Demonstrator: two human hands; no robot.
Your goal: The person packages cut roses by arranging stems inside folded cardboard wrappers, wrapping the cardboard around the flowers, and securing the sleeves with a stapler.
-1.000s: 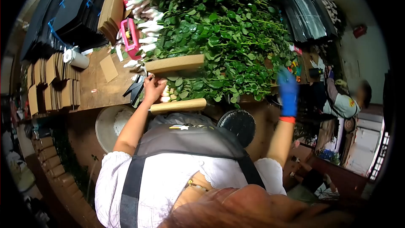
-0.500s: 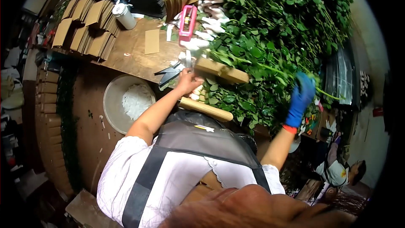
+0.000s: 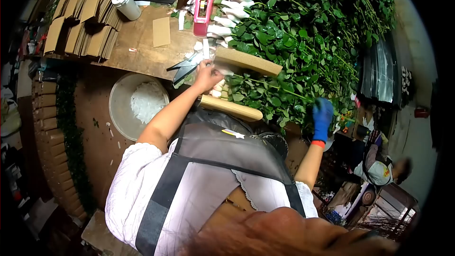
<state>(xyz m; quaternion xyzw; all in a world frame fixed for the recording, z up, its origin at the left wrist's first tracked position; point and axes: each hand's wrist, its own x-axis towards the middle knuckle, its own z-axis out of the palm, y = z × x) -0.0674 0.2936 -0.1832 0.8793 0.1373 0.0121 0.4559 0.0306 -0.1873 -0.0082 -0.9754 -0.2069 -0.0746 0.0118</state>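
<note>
My right hand (image 3: 323, 112), in a blue glove with a red cuff, is closed around the green stem of a rose (image 3: 296, 94). Its pale head is blurred, close to the fingertips of my left hand (image 3: 207, 77). That bare hand has its fingers apart beside the rose heads (image 3: 218, 90); whether it touches the incoming head I cannot tell. Those heads and their leafy stems lie between two flaps of corrugated cardboard, the upper flap (image 3: 249, 61) and the lower flap (image 3: 231, 107). Scissors (image 3: 184, 68) with dark handles lie left of my left hand.
A large pile of leafy stems (image 3: 308, 23) with white-wrapped heads (image 3: 232, 12) covers the right of the table. A pink tape dispenser (image 3: 203, 12), a white can (image 3: 127, 5) and cardboard stacks (image 3: 90, 23) stand farther back. Below is a bucket (image 3: 116, 109) of white scraps. Another person (image 3: 377, 168) is at right.
My right hand has moved left and down, bringing the rose in over the stems between the cardboard flaps. My left hand remains by the rose heads. The whole view has shifted slightly.
</note>
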